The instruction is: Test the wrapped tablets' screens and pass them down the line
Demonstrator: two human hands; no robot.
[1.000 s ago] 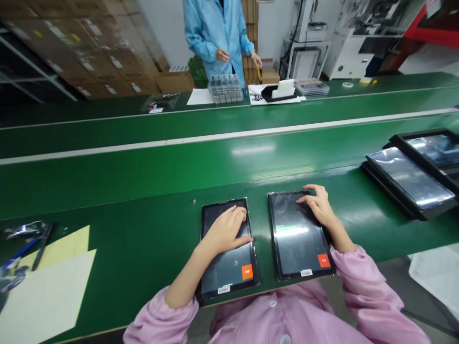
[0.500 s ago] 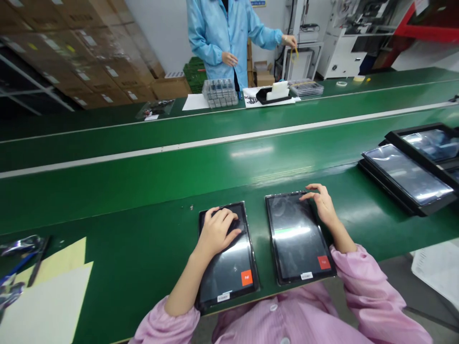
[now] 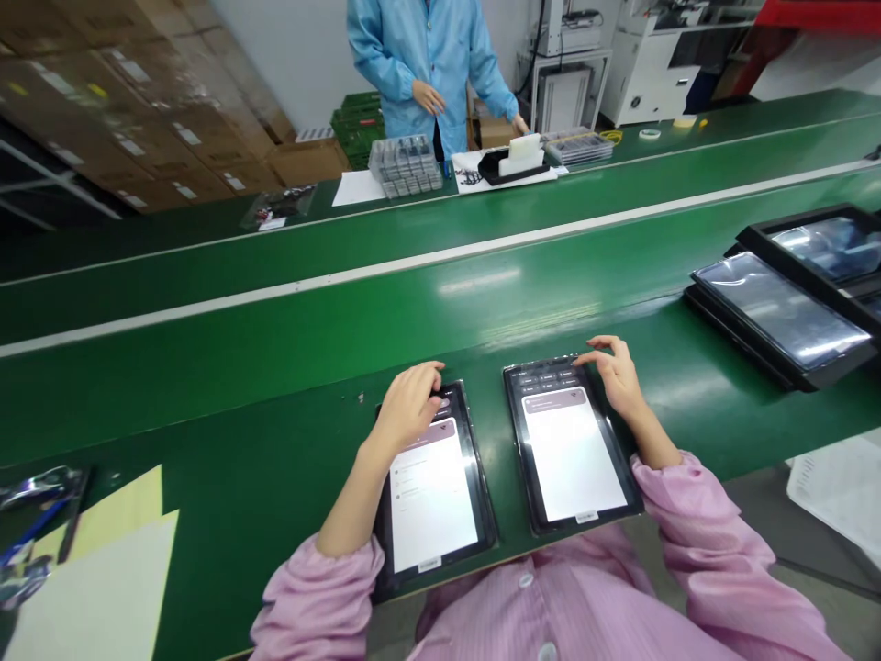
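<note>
Two black tablets lie side by side on the green bench in front of me. The left tablet shows a bright white screen, and my left hand rests over its top edge with fingers curled and fingertips touching the screen. On the right tablet, also lit white, my right hand hovers at the top right corner, fingers bent and apart, the tips touching the glass. Neither hand holds anything.
More tablets in black trays are stacked at the right. Yellowish paper sheets and a blue tool lie at the left. Across the conveyor, a person in a blue coat stands by trays of parts.
Both tablet screens changed from dark with a red square to bright white pages. My left hand slid up to the left tablet's top edge. The person opposite lowered an arm to the bench.
</note>
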